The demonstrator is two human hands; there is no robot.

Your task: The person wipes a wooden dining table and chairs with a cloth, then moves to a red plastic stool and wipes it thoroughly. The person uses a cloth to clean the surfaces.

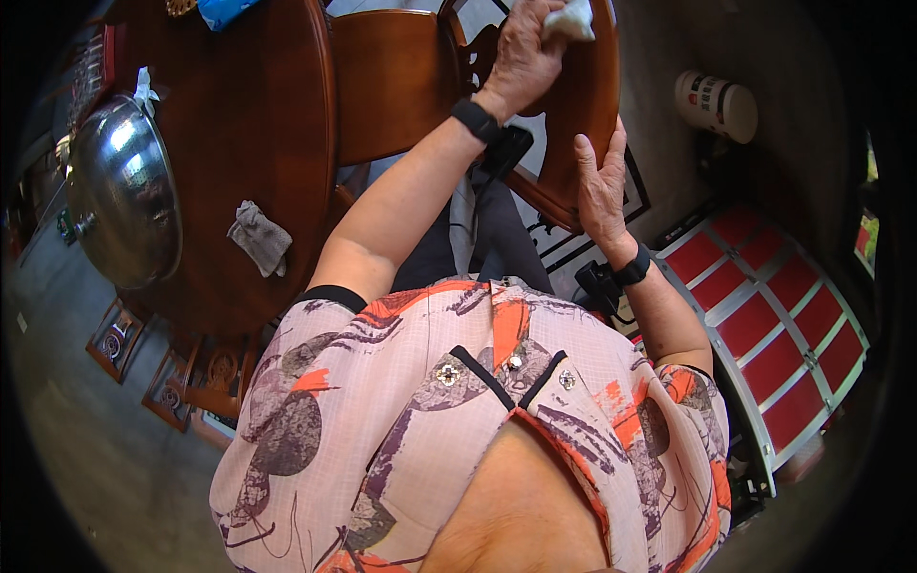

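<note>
My left hand (pixel 523 59) is closed around a white cloth (pixel 571 19), pressed against the top part of a brown wooden chair's backrest (pixel 585 91). Lower down, my right hand (pixel 603 196) lies along the outer edge of that same backrest. Its thumb and fingers are stretched out and apart, and no loose object shows in it. The chair's seat (pixel 387 86) is pushed up beside a round, dark wooden table (pixel 229 124). Both wrists wear black bands.
On the table lie a crumpled grey cloth (pixel 260 239), a shiny metal dome lid (pixel 129 191) and a blue packet (pixel 225 10). A white bucket (pixel 716 105) stands on the floor at right, near a red-panelled, silver-framed case (pixel 764 315). More wooden chairs (pixel 172 387) stand at left.
</note>
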